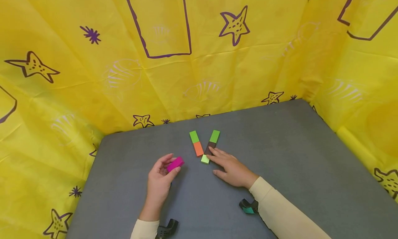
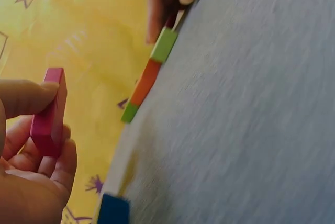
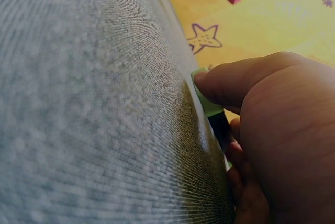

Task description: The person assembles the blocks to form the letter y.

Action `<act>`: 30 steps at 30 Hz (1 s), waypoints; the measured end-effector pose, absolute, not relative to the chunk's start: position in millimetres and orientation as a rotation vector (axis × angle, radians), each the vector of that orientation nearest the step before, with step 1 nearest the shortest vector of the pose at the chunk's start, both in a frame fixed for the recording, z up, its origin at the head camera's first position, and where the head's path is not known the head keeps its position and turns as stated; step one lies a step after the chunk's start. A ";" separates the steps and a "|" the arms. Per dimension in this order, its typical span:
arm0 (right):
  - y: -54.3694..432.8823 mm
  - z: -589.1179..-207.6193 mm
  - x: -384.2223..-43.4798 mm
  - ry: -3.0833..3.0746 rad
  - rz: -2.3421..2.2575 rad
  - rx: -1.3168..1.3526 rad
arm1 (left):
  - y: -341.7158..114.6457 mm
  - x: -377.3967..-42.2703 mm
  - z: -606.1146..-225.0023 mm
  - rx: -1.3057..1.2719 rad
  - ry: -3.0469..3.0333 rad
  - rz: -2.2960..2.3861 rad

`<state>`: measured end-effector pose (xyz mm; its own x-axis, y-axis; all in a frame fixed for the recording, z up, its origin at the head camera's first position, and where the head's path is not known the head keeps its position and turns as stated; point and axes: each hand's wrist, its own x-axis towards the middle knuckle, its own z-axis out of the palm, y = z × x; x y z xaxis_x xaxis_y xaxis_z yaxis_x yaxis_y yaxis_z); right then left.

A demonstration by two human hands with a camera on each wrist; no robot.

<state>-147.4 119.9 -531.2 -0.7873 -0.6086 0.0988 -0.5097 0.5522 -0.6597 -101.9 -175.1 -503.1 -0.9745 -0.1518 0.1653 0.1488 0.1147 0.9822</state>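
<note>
My left hand pinches a magenta block between thumb and fingers, raised above the table in the left wrist view. My right hand lies over the blocks to its left, fingers fairly straight, fingertips at the dark brown block and the light green block. These two and a green block form one slanting row. Another row, an orange block and a second green block, slants the other way, so the rows make a V with the light green block at its point.
A blue block shows low in the left wrist view; the left hand mostly hides it from the head view. The grey table is bordered by yellow patterned cloth. Dark wrist devices, one at the right wrist, hang below both sleeves.
</note>
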 end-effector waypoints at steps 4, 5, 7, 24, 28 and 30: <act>119.8 -531.4 -146.7 2.647 -1.052 -0.944 | -161.3 -102.5 -507.9 -0.010 -2.193 -1.967; 119.5 -531.5 -146.8 2.649 -1.052 -0.940 | -157.6 -102.2 -508.9 -0.014 -2.209 -1.960; 119.2 -531.8 -146.8 2.651 -1.051 -0.934 | -151.2 -101.5 -511.7 -0.018 -2.247 -1.938; 119.3 -531.6 -148.1 2.651 -1.056 -0.940 | -116.7 -101.6 -528.1 -0.039 -2.582 -1.410; 118.9 -531.1 -147.8 2.656 -1.048 -0.934 | -121.2 -100.4 -525.9 -0.091 -2.634 -1.423; 118.3 -531.0 -147.8 2.657 -1.046 -0.927 | -127.0 -99.6 -524.9 -0.149 -2.649 -1.480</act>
<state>-147.8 118.3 -531.0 -0.8005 -0.5924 0.0911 -0.4955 0.5687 -0.6565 -99.6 -127.0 -524.9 -0.9898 0.0347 0.1382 0.1359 0.5220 0.8421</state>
